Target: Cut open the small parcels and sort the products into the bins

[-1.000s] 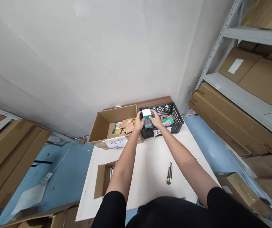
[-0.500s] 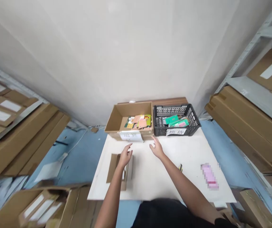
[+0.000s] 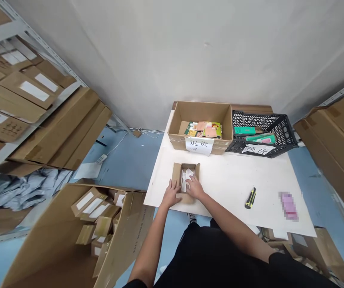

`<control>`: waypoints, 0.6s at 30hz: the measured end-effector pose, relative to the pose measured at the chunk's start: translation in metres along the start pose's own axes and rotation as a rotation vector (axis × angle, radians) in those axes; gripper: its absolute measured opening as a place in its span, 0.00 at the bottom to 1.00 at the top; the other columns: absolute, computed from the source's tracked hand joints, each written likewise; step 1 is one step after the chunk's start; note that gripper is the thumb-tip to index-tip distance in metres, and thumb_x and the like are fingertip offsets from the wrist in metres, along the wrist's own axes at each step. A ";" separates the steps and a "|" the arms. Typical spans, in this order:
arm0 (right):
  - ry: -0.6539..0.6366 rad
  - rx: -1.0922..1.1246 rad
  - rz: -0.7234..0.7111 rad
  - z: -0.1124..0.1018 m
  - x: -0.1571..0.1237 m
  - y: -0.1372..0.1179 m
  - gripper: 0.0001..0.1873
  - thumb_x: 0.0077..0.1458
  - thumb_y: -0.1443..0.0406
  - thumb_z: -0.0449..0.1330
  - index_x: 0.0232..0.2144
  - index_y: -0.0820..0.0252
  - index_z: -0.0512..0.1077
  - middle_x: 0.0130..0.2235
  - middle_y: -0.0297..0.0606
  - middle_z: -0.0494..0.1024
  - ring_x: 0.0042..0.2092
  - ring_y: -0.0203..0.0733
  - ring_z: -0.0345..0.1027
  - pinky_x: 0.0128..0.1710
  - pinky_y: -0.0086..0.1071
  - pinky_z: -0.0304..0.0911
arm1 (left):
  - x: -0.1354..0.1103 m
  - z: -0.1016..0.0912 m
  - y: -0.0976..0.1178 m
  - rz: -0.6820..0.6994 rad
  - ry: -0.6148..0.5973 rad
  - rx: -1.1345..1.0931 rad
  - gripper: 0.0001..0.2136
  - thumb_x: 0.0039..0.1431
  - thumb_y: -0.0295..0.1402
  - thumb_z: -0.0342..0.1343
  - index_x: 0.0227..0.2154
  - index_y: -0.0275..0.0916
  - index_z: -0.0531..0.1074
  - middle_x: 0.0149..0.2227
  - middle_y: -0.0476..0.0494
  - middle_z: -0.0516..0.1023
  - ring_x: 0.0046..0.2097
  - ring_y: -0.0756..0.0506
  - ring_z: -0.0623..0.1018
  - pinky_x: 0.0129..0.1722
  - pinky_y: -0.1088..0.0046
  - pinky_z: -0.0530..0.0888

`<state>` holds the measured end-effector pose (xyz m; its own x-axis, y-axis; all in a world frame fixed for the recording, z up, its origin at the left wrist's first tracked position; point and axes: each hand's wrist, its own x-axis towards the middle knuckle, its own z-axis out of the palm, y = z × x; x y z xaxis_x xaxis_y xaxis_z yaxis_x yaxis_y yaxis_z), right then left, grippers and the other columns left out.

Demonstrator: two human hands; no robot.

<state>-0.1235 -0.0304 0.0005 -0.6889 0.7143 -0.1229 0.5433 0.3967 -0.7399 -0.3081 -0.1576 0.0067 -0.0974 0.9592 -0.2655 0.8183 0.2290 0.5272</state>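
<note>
A small open cardboard box [image 3: 176, 173] lies near the front left edge of the white table, flaps folded out. Crumpled white paper or wrap [image 3: 187, 174] shows inside it. My left hand [image 3: 171, 195] rests against the box's left front side, fingers spread and thumb apart. Into the box reaches my right hand [image 3: 195, 187], its fingers closed at the white wrap; the fingertips are partly hidden. Anything under the wrap is out of sight.
Behind stand a labelled cardboard box [image 3: 178, 141] of colourful packets and a black plastic crate [image 3: 287, 132] with green packages. A utility knife [image 3: 250, 198] and a blurred pink item [image 3: 289, 206] lie to the right. A large carton [image 3: 130, 228] of parcels stands left of the table.
Both hands have come down and back from in front of the larger containers to the small box. My right hand has entered it. The camera view has turned left.
</note>
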 end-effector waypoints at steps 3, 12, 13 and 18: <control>-0.064 -0.155 0.048 0.008 -0.029 0.017 0.31 0.42 0.67 0.76 0.52 0.56 0.79 0.75 0.54 0.57 0.76 0.72 0.40 0.70 0.70 0.42 | -0.001 0.024 -0.003 -0.020 0.002 0.015 0.29 0.51 0.30 0.70 0.58 0.43 0.75 0.78 0.34 0.48 0.78 0.25 0.44 0.71 0.38 0.57; 0.423 -0.163 0.096 -0.001 -0.083 0.052 0.12 0.58 0.74 0.60 0.39 0.55 0.79 0.76 0.41 0.55 0.77 0.55 0.42 0.70 0.60 0.55 | 0.027 0.044 0.058 0.077 0.147 -0.216 0.09 0.67 0.34 0.55 0.46 0.46 0.78 0.75 0.45 0.59 0.78 0.35 0.50 0.71 0.43 0.62; 0.475 -0.158 0.098 -0.010 -0.086 0.054 0.12 0.59 0.74 0.59 0.38 0.55 0.79 0.76 0.41 0.56 0.77 0.55 0.42 0.71 0.59 0.55 | 0.030 0.043 0.070 0.099 0.172 -0.225 0.09 0.67 0.34 0.55 0.46 0.46 0.78 0.76 0.45 0.58 0.78 0.35 0.49 0.72 0.42 0.61; 0.687 -0.146 0.173 -0.081 -0.123 0.070 0.13 0.62 0.73 0.56 0.39 0.56 0.80 0.74 0.42 0.60 0.78 0.54 0.41 0.73 0.58 0.51 | 0.065 0.043 0.153 0.274 0.234 -0.193 0.09 0.68 0.31 0.55 0.46 0.45 0.79 0.78 0.42 0.52 0.78 0.32 0.46 0.74 0.38 0.53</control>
<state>0.0385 -0.0436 0.0172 -0.1563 0.9559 0.2488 0.7089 0.2839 -0.6456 -0.1651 -0.0669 0.0356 -0.0350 0.9958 0.0846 0.7126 -0.0345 0.7007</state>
